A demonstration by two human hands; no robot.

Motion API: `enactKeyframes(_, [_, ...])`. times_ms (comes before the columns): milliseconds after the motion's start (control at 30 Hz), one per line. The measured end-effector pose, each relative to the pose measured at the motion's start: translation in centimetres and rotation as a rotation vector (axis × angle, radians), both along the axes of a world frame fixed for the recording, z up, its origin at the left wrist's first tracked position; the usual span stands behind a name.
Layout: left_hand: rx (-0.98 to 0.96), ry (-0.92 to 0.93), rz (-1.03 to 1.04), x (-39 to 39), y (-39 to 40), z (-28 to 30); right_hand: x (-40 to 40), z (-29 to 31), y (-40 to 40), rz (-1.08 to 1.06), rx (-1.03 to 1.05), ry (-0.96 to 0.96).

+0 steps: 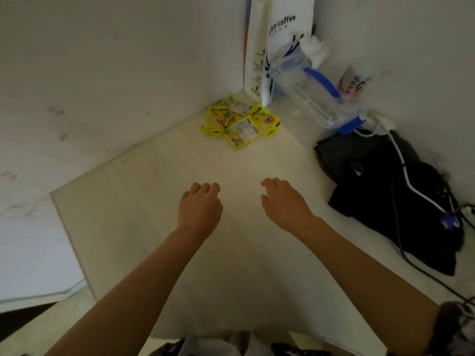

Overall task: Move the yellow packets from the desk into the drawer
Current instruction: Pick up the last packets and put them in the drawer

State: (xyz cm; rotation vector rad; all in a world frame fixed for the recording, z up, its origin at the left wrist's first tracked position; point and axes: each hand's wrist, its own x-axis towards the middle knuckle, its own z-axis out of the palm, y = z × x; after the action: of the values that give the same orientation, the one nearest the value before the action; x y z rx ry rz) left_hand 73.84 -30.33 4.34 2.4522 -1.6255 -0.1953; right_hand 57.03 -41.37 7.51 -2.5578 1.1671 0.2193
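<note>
On the desk (159,227), yellow packets (240,121) are piled near the corner. Nothing is held by the left hand (200,206) or right hand (284,201); fingers are loosely curled.

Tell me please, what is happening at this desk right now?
A person reaches both bare arms over the desk. The left hand and right hand hover with loosely curled fingers and hold nothing. The yellow packets lie untouched in a loose pile near the far corner, beside a white coffee bag. No drawer is in view.
</note>
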Motion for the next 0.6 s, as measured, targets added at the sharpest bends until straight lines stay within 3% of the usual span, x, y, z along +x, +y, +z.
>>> enactKeyframes(300, [0.024,-0.117,-0.091,5.6,-9.1,-1.6,5.1,-1.3,-8.4,-0.007,-0.019,0.040])
enactKeyframes(600, [0.042,-0.015,0.018,9.7,-17.9,-3.9,10.0,-4.0,-16.6,0.083,-0.029,0.046])
